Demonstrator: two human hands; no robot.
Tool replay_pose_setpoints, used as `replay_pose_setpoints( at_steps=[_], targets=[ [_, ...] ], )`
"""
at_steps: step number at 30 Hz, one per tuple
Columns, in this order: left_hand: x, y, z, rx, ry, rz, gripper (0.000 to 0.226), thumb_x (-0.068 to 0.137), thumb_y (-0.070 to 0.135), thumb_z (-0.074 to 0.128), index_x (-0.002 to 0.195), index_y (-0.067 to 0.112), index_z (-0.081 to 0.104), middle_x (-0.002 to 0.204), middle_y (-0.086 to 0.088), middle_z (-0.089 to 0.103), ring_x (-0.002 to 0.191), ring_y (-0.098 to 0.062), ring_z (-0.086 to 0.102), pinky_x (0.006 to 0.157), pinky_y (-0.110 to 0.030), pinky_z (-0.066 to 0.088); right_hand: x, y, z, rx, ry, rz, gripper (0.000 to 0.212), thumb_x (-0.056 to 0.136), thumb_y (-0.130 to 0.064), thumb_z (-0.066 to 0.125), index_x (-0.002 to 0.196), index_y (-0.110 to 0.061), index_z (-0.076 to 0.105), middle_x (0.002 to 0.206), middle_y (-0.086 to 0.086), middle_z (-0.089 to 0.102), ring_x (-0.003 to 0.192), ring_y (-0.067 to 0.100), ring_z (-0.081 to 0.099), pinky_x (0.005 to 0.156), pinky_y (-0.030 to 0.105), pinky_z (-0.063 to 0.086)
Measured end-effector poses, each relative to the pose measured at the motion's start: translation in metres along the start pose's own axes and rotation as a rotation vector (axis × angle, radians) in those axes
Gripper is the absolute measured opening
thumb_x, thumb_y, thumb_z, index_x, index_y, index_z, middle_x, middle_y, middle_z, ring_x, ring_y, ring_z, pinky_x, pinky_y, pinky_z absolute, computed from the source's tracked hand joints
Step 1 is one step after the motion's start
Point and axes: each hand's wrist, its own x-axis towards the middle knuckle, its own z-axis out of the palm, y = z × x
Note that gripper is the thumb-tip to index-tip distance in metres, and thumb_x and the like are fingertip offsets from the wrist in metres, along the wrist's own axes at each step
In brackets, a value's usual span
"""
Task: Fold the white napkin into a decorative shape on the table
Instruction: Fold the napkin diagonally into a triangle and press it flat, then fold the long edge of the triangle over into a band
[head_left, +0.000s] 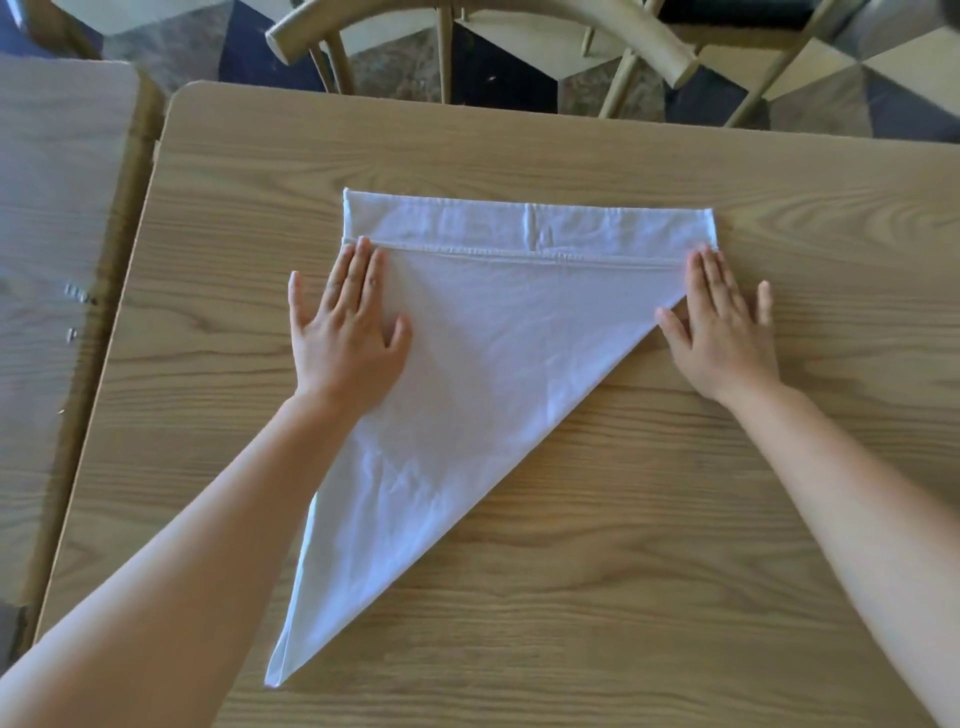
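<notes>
The white napkin (493, 338) lies flat on the wooden table (675, 519). It is folded into a triangle with a narrow band turned over along its far edge and its point near me at the lower left. My left hand (348, 332) presses palm down on the napkin's left side, fingers spread, fingertips at the hemmed band. My right hand (719, 327) lies flat with fingers apart at the napkin's right corner, mostly on the bare table with the thumb touching the slanted edge. Neither hand grips anything.
A second wooden table (57, 260) stands close on the left across a narrow gap. A wooden chair (483, 31) stands at the table's far side, another chair (769, 47) at the back right. Patterned floor shows beyond.
</notes>
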Motion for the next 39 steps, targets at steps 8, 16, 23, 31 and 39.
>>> replay_pose_setpoints(
  at_steps=[8,16,23,31,39],
  targets=[
    [0.04,-0.004,-0.033,-0.016,0.096,0.206,0.062,0.093,0.042,0.029,0.145,0.008,0.027,0.155,-0.009,0.024,0.141,-0.021,0.024,0.113,-0.05,0.011,0.018,-0.008,-0.035,0.087,0.222,-0.068,0.066,0.092,-0.04,0.03,0.147,-0.01,0.01,0.157,0.01,0.011,0.143,0.025,0.015,0.111,0.056,0.012],
    [0.107,0.017,-0.035,0.12,-0.266,0.243,0.063,0.093,0.031,0.047,0.146,0.011,0.02,0.149,-0.01,0.025,0.138,-0.029,0.021,0.111,-0.063,0.003,0.09,-0.03,-0.052,-0.042,-0.16,-0.153,0.063,0.092,-0.016,0.042,0.148,-0.018,0.013,0.156,0.005,0.016,0.141,0.021,0.016,0.11,0.046,0.015],
    [0.123,0.026,-0.05,0.131,-0.27,0.212,0.044,0.079,0.033,0.067,0.116,0.014,0.054,0.132,-0.014,0.037,0.13,-0.032,0.026,0.11,-0.062,0.001,0.094,-0.036,-0.064,-0.106,-0.001,-0.211,0.023,0.077,-0.018,0.063,0.1,-0.014,0.06,0.112,0.012,0.051,0.112,0.03,0.039,0.092,0.041,0.027],
    [0.111,0.025,-0.051,0.056,-0.087,0.395,0.031,0.08,0.015,0.064,0.11,0.012,0.054,0.095,-0.007,0.069,0.091,-0.032,0.063,0.112,-0.052,0.007,0.078,-0.018,-0.051,-0.045,0.256,-0.406,0.016,0.067,0.0,0.06,0.07,-0.012,0.051,0.069,0.009,0.061,0.074,0.032,0.054,0.082,0.036,0.023],
    [0.074,-0.004,-0.045,0.075,0.146,0.638,0.01,0.076,0.0,0.061,0.08,0.007,0.065,0.076,-0.01,0.063,0.071,-0.032,0.061,0.057,-0.038,0.047,0.042,0.02,-0.043,-0.197,0.407,-0.645,0.041,0.067,0.008,0.054,0.101,-0.012,0.067,0.068,0.007,0.056,0.06,0.029,0.052,0.071,0.038,0.029]
  ],
)
